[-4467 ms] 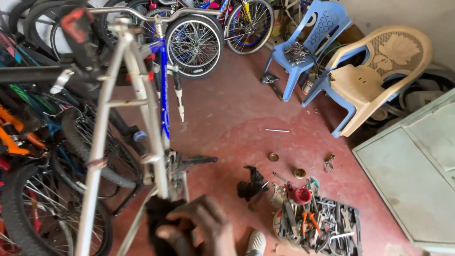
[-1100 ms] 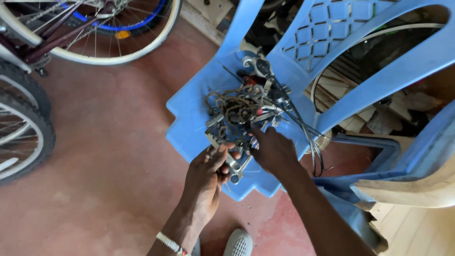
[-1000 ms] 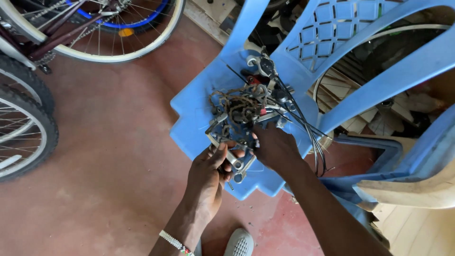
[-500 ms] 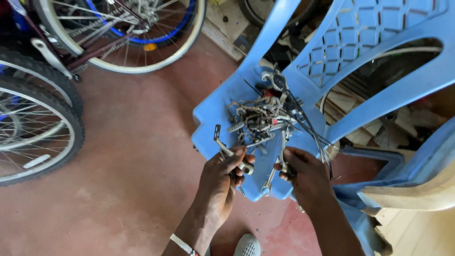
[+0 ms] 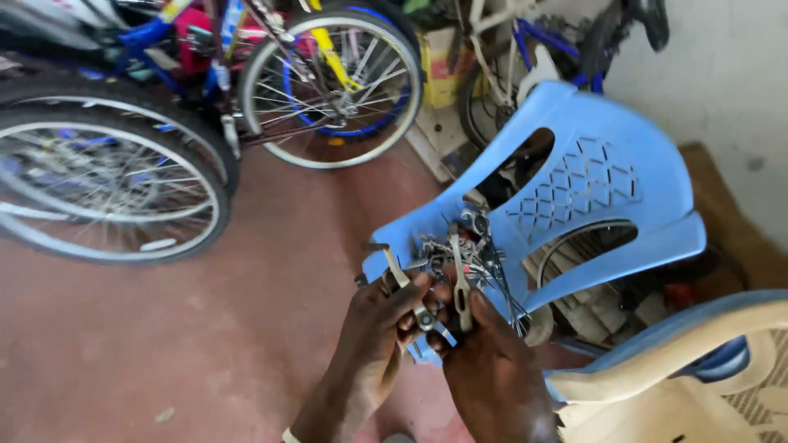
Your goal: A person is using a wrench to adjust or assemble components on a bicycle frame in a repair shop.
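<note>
Over the front edge of the blue plastic chair's seat (image 5: pixel 410 238), the two hands meet, knuckles almost touching, each closed on its own slim grey metal bicycle part. The left hand (image 5: pixel 373 344) pinches a thin metal lever arm (image 5: pixel 402 283) between thumb and fingers; that piece runs from the fingertips up and to the left, its free end pointing toward the seat's left corner. The right hand (image 5: pixel 492 373) grips a second straight metal arm (image 5: pixel 458 275) that stands nearly upright in the picture, its long axis pointing away from the person toward the chair back (image 5: pixel 599 180). Both pieces lie directly ahead of the hands, so the two tips fan apart while the held ends sit close together just off the seat's front edge.

Beyond the fingertips, on the middle of the seat, rests a tangled heap of grey metal brake parts and dark cables (image 5: pixel 472 246); the right hand is the nearer one to it. Both wrists come up from the bottom of the view, forearms angled inward, palms turned toward each other.

Left of the chair, on the red concrete floor (image 5: pixel 205 344), stand spoked bicycle wheels (image 5: pixel 98 193), and a cream plastic chair (image 5: pixel 681 369) fills the lower right corner.
</note>
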